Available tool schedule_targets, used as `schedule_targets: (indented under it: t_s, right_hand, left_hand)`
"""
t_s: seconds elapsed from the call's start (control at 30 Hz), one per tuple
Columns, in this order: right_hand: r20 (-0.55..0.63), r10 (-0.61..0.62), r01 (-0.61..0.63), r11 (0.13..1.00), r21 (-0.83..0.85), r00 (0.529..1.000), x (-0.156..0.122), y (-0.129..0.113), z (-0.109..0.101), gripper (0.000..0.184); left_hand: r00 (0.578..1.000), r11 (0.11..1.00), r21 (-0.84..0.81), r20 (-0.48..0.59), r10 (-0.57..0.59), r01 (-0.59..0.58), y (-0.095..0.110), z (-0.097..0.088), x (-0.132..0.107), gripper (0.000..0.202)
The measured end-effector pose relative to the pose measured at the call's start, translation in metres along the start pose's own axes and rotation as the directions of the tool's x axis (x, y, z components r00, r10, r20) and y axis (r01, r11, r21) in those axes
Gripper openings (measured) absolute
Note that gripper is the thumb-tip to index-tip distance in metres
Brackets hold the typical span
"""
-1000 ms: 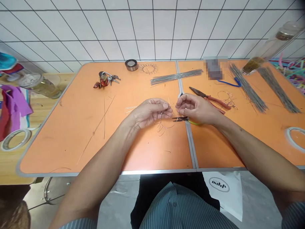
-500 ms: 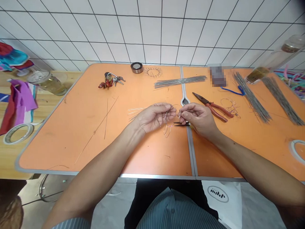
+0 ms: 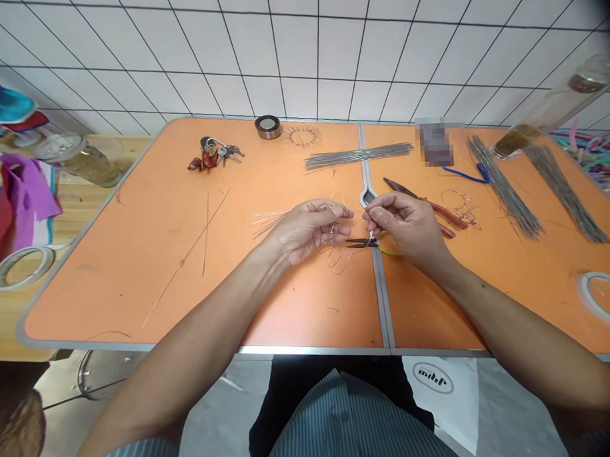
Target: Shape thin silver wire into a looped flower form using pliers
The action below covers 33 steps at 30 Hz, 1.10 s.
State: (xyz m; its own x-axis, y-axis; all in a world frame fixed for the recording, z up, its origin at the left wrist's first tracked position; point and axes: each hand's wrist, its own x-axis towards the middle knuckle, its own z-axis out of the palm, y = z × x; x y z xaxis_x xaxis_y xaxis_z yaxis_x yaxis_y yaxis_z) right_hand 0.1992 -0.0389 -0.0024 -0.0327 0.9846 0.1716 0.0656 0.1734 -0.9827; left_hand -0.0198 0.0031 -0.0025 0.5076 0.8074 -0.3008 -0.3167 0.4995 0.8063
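Note:
Between the thumb and fingers of my left hand (image 3: 312, 231) is a thin wire shape (image 3: 337, 259) with looped curves hanging below the fingertips. My right hand (image 3: 405, 226) pinches a fine wire end (image 3: 370, 234) a short way to the right of it. Black-tipped pliers with yellow handles (image 3: 363, 242) lie on the table under my right hand, partly hidden by it. Just behind that hand rest long-nosed pliers with red handles (image 3: 447, 213). Several straight wires (image 3: 267, 220) stick out from behind my left wrist.
On the orange folding table (image 3: 101, 262) lie a wire bundle (image 3: 357, 155), two more bundles at the right, keys (image 3: 215, 153), a tape roll (image 3: 268, 127) and a wire ring (image 3: 302, 136). A jar (image 3: 541, 113) stands at the back right. White tape (image 3: 605, 298) lies near the right edge.
My right hand has drawn slightly right and away from my left hand, widening the gap between the fingertips. The yellow-handled pliers show more. The whole view has shifted a little.

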Motion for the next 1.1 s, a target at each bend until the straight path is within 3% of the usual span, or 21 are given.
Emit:
schedule_targets:
  t_s: [0.23,0.47,0.7,0.8,0.93,1.1]
  right_hand:
    - [-0.101,-0.011,0.01,1.0,-0.016,0.995,0.002,0.001,-0.004,0.02]
    - [-0.209,-0.125,0.103,0.988,-0.111,0.97,-0.001,-0.013,-0.004,0.015]
    - [-0.169,-0.246,0.202,0.949,-0.24,0.954,-0.011,-0.017,0.003,0.006]
    - [-0.113,-0.367,0.305,0.88,-0.366,0.923,-0.015,-0.013,0.006,0.007]
    - [0.027,-0.548,0.471,0.693,-0.546,0.836,-0.015,-0.011,0.007,0.015]
    - [0.141,-0.649,0.567,0.514,-0.644,0.748,-0.012,-0.013,0.007,0.018]
  left_hand:
    - [0.999,0.996,0.09,0.046,0.017,-0.021,0.0,0.003,-0.003,0.011]
    - [0.999,0.989,0.146,0.018,0.038,-0.04,-0.003,0.008,-0.005,0.017]
    - [0.998,0.973,0.224,0.029,0.05,-0.055,-0.006,0.006,-0.003,0.016]
    - [0.997,0.969,0.236,0.034,0.071,-0.077,-0.008,0.006,-0.003,0.015]
    - [0.996,0.966,0.244,0.042,0.08,-0.087,-0.009,0.006,-0.003,0.014]
    - [0.996,0.959,0.269,0.04,0.08,-0.088,-0.009,0.007,-0.004,0.016]
